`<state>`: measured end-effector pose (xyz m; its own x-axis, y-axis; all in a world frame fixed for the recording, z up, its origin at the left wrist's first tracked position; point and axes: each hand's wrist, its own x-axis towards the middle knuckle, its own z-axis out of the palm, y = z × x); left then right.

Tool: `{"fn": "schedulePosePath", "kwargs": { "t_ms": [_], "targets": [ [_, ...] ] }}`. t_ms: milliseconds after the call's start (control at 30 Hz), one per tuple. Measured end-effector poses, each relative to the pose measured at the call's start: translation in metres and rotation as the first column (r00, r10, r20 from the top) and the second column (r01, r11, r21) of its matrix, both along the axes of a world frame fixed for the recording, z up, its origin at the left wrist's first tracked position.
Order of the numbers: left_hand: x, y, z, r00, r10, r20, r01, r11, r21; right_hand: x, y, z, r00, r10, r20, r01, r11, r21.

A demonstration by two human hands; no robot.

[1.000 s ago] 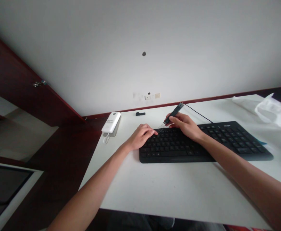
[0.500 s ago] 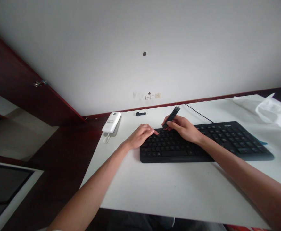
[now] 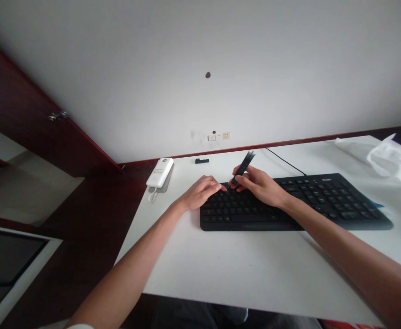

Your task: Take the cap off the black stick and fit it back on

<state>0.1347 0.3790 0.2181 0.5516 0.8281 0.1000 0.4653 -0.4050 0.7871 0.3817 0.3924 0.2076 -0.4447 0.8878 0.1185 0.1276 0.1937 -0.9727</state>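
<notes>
Gripping a slim black tool point(image 3: 244, 165) tip-down at 12 o'clock, the right hand point(image 3: 260, 185) works the keyboard point(image 3: 323, 201) (left hand point(image 3: 200, 193) flat, empty, steadying it).

One black keyboard point(image 3: 323, 201), one slim dark tool point(image 3: 243, 167), one white power bank point(image 3: 159, 172), one small black cap point(image 3: 202, 161), one white bag point(image 3: 388, 157), two hands: left hand point(image 3: 202, 192), right hand point(image 3: 260, 185).

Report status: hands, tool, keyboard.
Right hand grips dark slim tool, tip at keyboard top row. Left hand rests on keys. Nothing blocking.
</notes>
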Motion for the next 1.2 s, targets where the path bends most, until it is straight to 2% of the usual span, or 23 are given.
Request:
{"fn": "schedulePosePath", "kwargs": {
  "t_ms": [300, 467, 633, 800, 1000, 1067, 1200],
  "targets": [
    [-0.001, 0.0, 0.002, 1.0, -0.018, -0.009, 0.018, 0.999, 0.039, -0.003, -0.005, -0.001, 0.996, 0.02, 0.088, -0.024, 0.999, 0.043],
    [0.001, 0.002, -0.007, 0.998, 0.045, 0.054, -0.051, 0.992, 0.117, -0.004, -0.006, -0.001, 0.988, -0.005, 0.152, -0.011, 0.994, 0.106],
    [0.001, 0.004, -0.014, 0.998, 0.06, 0.007, -0.06, 0.979, 0.192, -0.007, -0.01, 0.004, 0.965, -0.033, 0.259, -0.012, 0.985, 0.171],
    [0.001, 0.006, -0.015, 0.998, 0.056, 0.0, -0.055, 0.971, 0.233, -0.01, -0.017, 0.015, 0.922, -0.044, 0.384, -0.06, 0.965, 0.256],
    [0.004, 0.004, -0.019, 0.997, 0.058, -0.056, -0.039, 0.953, 0.299, -0.012, -0.019, 0.023, 0.884, -0.01, 0.467, -0.148, 0.942, 0.301],
    [0.008, 0.002, -0.022, 0.994, 0.081, -0.074, -0.053, 0.944, 0.325, -0.012, -0.02, 0.023, 0.871, -0.003, 0.491, -0.177, 0.931, 0.319],
    [0.018, -0.002, -0.028, 0.975, 0.202, -0.091, -0.158, 0.921, 0.356, -0.008, -0.018, 0.022, 0.873, 0.013, 0.487, -0.196, 0.925, 0.326]
  ]
}}
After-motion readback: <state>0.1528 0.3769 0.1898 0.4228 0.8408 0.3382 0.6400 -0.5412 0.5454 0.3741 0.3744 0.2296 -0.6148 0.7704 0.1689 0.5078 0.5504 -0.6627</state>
